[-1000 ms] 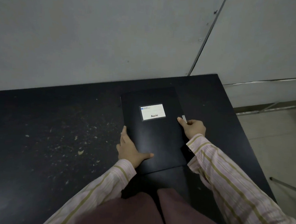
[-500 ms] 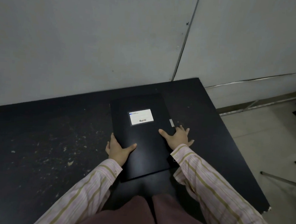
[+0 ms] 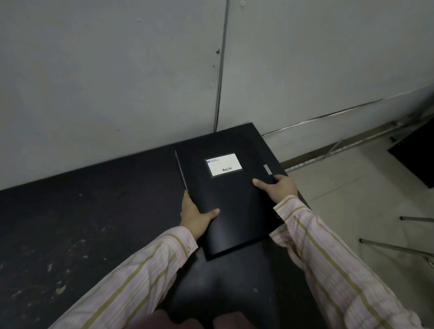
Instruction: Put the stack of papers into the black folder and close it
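The left hand is gripping the closed black folder's left edge, thumb on the cover, while the right hand is clasping the opposite edge just below the clasp tab, apparently steadying it, papers hidden inside.

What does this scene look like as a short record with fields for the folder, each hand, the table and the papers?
folder: flat black plastic folder, closed, white label on the cover, lifted off the table at its near end
left hand: left hand grips the folder's left edge, thumb on the cover
right hand: right hand grips the right edge near a small grey tab
table: scuffed black table against a grey wall
papers: none visible; contents hidden by the closed cover
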